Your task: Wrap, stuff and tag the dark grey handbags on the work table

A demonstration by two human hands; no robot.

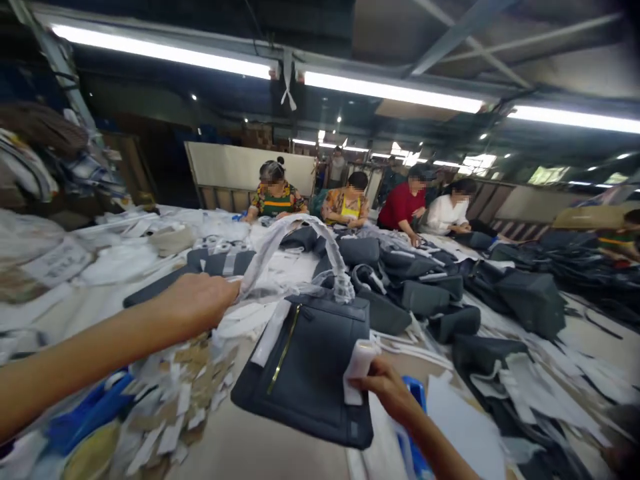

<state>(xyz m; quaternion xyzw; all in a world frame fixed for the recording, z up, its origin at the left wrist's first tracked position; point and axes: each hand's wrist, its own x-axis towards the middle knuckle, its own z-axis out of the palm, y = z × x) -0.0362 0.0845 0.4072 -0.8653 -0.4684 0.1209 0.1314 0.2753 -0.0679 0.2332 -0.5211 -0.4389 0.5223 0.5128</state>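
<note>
A dark grey handbag (310,373) with a gold zip lies in front of me on the worktable (260,447). Its looped handle (300,243) is wrapped in clear plastic film. My left hand (197,303) is closed on the plastic wrap at the left end of the handle, holding it up. My right hand (383,387) pinches a small folded white cloth or paper (357,370) against the bag's right side.
A heap of torn paper scraps (175,400) lies at the left, with blue items (85,417) near the edge. Several more dark bags (425,293) are piled across the table. Several people (400,203) sit working along the far side.
</note>
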